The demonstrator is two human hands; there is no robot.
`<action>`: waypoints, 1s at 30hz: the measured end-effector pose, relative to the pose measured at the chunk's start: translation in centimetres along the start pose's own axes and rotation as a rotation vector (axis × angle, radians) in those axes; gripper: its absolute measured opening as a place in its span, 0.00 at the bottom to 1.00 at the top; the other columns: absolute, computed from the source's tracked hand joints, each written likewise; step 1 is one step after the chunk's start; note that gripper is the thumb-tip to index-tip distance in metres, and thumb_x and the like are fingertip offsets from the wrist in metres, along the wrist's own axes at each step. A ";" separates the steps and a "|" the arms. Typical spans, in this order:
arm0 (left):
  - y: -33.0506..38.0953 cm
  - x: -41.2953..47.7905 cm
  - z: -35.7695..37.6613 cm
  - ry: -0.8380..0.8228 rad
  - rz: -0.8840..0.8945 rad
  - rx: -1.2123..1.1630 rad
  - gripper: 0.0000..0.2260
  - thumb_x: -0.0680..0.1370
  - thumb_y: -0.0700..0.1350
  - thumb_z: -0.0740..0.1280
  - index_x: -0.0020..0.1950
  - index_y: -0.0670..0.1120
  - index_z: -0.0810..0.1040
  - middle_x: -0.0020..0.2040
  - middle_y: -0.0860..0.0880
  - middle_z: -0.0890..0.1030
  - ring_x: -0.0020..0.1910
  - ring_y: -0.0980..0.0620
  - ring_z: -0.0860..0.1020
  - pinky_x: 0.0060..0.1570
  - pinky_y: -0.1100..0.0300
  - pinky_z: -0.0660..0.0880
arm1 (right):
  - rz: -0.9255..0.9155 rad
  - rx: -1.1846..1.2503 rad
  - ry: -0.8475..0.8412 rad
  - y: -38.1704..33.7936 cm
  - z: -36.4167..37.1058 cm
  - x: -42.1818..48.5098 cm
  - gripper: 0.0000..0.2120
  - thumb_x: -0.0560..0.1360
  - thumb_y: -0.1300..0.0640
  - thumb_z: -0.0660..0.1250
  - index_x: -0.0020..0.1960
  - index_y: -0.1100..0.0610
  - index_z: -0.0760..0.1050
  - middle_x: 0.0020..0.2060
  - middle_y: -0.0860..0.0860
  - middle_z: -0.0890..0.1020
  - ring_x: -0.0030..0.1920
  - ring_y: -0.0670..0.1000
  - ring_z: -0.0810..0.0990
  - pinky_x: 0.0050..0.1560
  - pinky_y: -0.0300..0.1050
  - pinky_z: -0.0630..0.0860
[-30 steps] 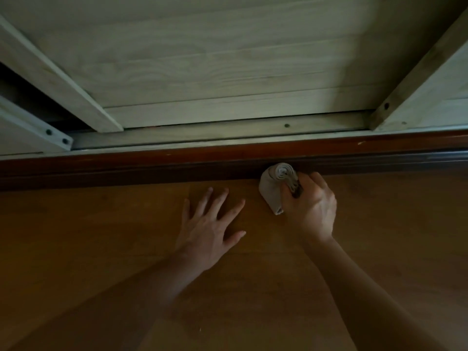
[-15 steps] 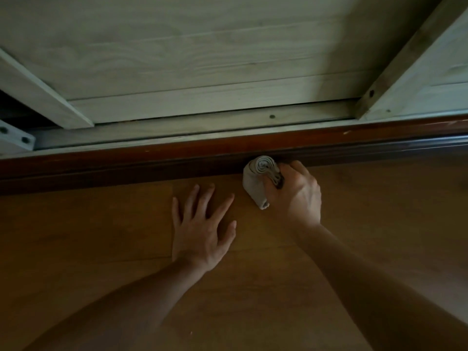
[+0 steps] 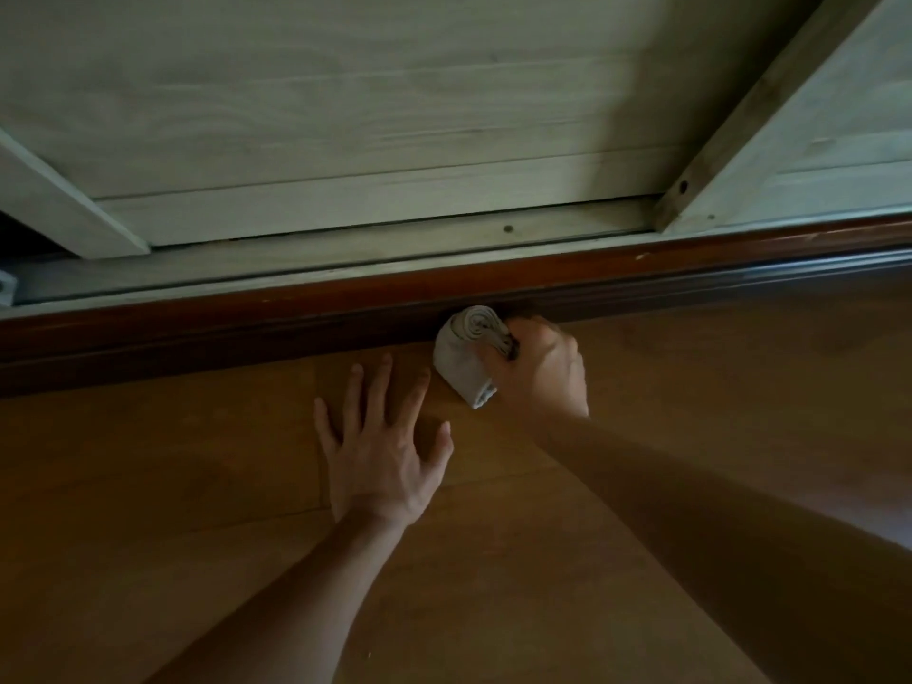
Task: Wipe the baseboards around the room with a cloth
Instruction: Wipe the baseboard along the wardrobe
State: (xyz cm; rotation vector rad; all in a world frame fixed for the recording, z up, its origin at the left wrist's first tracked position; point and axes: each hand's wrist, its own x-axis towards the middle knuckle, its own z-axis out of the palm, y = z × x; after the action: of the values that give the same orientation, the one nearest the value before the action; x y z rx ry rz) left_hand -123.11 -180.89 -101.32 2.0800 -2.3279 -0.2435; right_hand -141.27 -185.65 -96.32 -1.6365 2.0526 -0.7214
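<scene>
A dark red-brown baseboard (image 3: 296, 318) runs across the view where the wooden floor meets the pale wood above it. My right hand (image 3: 543, 372) grips a rolled grey-white cloth (image 3: 464, 357) and holds its top end against the baseboard. My left hand (image 3: 385, 451) lies flat on the floor just left of the cloth, fingers spread and pointing toward the baseboard. The fingertips of my right hand are hidden behind the cloth.
The brown wooden floor (image 3: 691, 387) fills the lower half. Above the baseboard rises pale wood panelling (image 3: 395, 140) with a bottom rail (image 3: 345, 259) and slanting frame pieces at the left (image 3: 59, 209) and right (image 3: 740, 120).
My right hand and the cloth have slid left along the baseboard. My left hand has shifted left with them, still flat on the floor.
</scene>
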 end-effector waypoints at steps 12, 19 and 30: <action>-0.2 0.0 0.2 0.000 0.010 0.014 0.29 0.78 0.67 0.49 0.77 0.62 0.64 0.80 0.50 0.61 0.80 0.43 0.54 0.75 0.32 0.50 | 0.098 -0.037 0.163 1.7 -1.6 -0.7 0.09 0.75 0.52 0.70 0.45 0.58 0.79 0.42 0.51 0.78 0.39 0.52 0.76 0.37 0.46 0.71; -0.2 0.0 0.5 0.022 0.008 0.028 0.28 0.78 0.67 0.49 0.78 0.62 0.63 0.80 0.50 0.61 0.80 0.44 0.54 0.75 0.33 0.51 | 0.066 -0.034 0.208 3.7 -2.2 -0.6 0.10 0.76 0.52 0.69 0.49 0.58 0.81 0.45 0.50 0.80 0.41 0.50 0.78 0.38 0.45 0.75; -0.3 0.0 0.8 0.064 0.004 0.054 0.27 0.78 0.67 0.51 0.77 0.63 0.65 0.79 0.51 0.62 0.79 0.44 0.57 0.74 0.33 0.52 | 0.055 0.020 0.248 4.4 -1.4 -0.8 0.11 0.77 0.50 0.68 0.48 0.58 0.80 0.44 0.50 0.79 0.40 0.50 0.79 0.37 0.46 0.76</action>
State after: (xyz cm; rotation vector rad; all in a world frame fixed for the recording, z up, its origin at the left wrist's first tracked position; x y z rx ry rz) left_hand -122.89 -180.80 -102.15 2.0739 -2.3271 -0.1128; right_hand -145.34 -183.88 -97.98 -1.5381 2.2424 -0.9641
